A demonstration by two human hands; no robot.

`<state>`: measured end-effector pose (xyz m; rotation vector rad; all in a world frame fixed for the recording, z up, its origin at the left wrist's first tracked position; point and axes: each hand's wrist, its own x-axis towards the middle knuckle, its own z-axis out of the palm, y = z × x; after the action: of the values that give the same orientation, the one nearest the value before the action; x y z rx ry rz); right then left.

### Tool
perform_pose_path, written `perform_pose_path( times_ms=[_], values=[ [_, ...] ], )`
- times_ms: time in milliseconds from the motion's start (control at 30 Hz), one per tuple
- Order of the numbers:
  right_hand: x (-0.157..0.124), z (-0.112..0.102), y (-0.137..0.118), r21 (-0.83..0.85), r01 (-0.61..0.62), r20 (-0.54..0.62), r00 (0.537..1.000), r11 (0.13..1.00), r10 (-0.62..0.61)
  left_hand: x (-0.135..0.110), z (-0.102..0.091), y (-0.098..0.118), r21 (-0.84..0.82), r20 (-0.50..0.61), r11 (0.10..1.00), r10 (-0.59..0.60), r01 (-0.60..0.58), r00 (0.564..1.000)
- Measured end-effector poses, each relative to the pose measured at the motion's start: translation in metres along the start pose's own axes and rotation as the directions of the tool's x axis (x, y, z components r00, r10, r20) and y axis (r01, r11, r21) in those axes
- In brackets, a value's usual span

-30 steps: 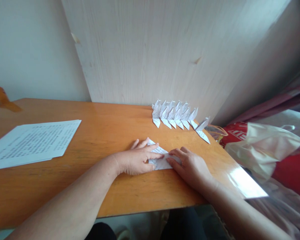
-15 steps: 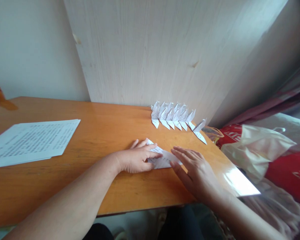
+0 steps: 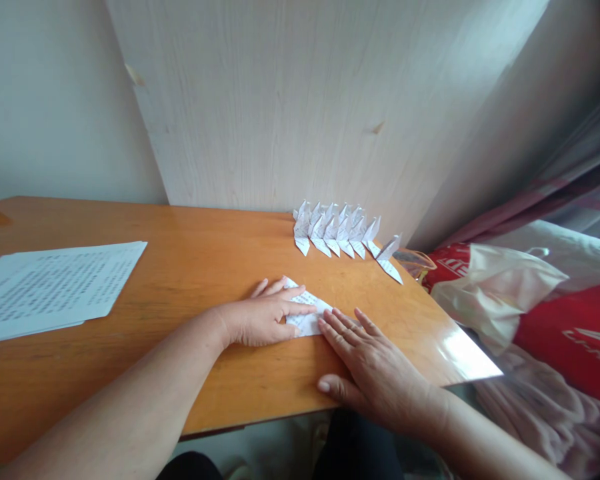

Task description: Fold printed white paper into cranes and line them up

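Note:
A folded piece of printed white paper (image 3: 307,324) lies flat on the wooden table near its front edge. My left hand (image 3: 260,319) rests on its left part with fingers spread, pressing it down. Flat across the paper's right part lies my right hand (image 3: 363,363), its fingers stretched out and its thumb apart on the tabletop. The paper's right end is hidden under those fingers. Beyond my hands, several folded paper pieces (image 3: 330,233) with upright points stand in rows, and a single folded piece (image 3: 390,260) sits at their right end.
A stack of printed sheets (image 3: 63,287) lies on the left of the table (image 3: 205,253). A pale wooden panel (image 3: 280,100) rises behind it. Past the right edge are red bags (image 3: 570,333), a cream-coloured bag (image 3: 495,287) and bunched cloth (image 3: 540,413).
My right hand has come down flat onto the paper's right part, and its thumb has swung away toward me. My left hand keeps its place on the paper. The whole view has shifted slightly.

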<state>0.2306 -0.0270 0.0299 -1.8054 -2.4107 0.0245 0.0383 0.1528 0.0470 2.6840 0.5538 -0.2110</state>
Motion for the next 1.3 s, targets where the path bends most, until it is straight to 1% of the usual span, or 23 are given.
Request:
perform_pose_path(
  times_ms=[100, 367, 500, 600, 733, 833, 900, 933, 967, 1033, 1133, 1167, 1200, 1233, 1300],
  values=[
    [-0.006, -0.001, 0.006, -0.006, -0.007, 0.015, 1.000, 1.000, 0.007, 0.000, 0.000, 0.000, -0.008, 0.012, 1.000, -0.013, 0.013, 1.000],
    [-0.031, -0.005, 0.025, -0.045, -0.052, -0.028, 0.998, 0.998, 0.051, 0.001, 0.003, -0.005, -0.028, 0.008, 1.000, -0.011, 0.011, 1.000],
    [-0.039, -0.008, 0.031, -0.066, -0.053, -0.055, 0.997, 0.996, 0.050, 0.001, 0.002, -0.003, -0.036, 0.002, 0.999, -0.008, 0.008, 1.000],
    [-0.044, -0.012, 0.034, -0.091, -0.058, -0.053, 0.997, 0.994, 0.053, 0.000, 0.000, 0.001, -0.038, 0.011, 0.999, -0.020, 0.020, 1.000],
    [-0.047, -0.020, 0.039, -0.143, -0.101, -0.026, 0.995, 0.984, 0.098, 0.001, -0.001, 0.003, -0.033, 0.024, 0.999, -0.038, 0.039, 0.999],
    [-0.041, -0.026, 0.041, -0.139, -0.139, -0.028, 0.990, 0.980, 0.136, 0.001, 0.000, 0.002, -0.034, 0.011, 0.999, -0.028, 0.029, 1.000],
    [-0.033, -0.028, 0.041, -0.086, -0.194, -0.064, 0.980, 0.977, 0.189, 0.001, 0.000, 0.002, -0.034, -0.001, 0.999, -0.020, 0.019, 1.000],
    [-0.028, -0.029, 0.040, -0.047, -0.239, -0.103, 0.967, 0.970, 0.233, 0.001, 0.000, 0.002, -0.033, -0.007, 0.999, -0.015, 0.015, 1.000],
    [-0.022, -0.030, 0.038, -0.005, -0.287, -0.153, 0.947, 0.958, 0.283, 0.001, 0.000, 0.002, -0.029, -0.011, 1.000, -0.011, 0.011, 1.000],
    [-0.010, -0.034, 0.034, 0.060, -0.365, -0.274, 0.889, 0.929, 0.367, 0.000, -0.001, 0.002, -0.026, -0.005, 1.000, -0.010, 0.010, 1.000],
    [0.007, -0.045, 0.024, 0.104, -0.353, -0.444, 0.820, 0.930, 0.361, 0.001, -0.002, 0.003, -0.030, 0.023, 0.999, -0.021, 0.022, 1.000],
    [0.013, -0.049, 0.020, 0.143, -0.339, -0.480, 0.798, 0.930, 0.365, 0.001, -0.002, 0.003, -0.031, 0.030, 0.999, -0.026, 0.027, 0.999],
    [0.017, -0.052, 0.015, 0.199, -0.318, -0.486, 0.789, 0.927, 0.375, 0.001, -0.002, 0.003, -0.031, 0.034, 0.999, -0.030, 0.031, 0.999],
    [0.022, -0.055, 0.011, 0.272, -0.291, -0.447, 0.806, 0.917, 0.388, 0.002, -0.002, 0.004, -0.030, 0.036, 0.999, -0.034, 0.035, 0.999],
    [0.033, -0.056, 0.002, 0.431, -0.243, -0.296, 0.872, 0.869, 0.391, 0.002, -0.002, 0.004, -0.029, 0.039, 0.999, -0.039, 0.040, 0.998]
  ],
)
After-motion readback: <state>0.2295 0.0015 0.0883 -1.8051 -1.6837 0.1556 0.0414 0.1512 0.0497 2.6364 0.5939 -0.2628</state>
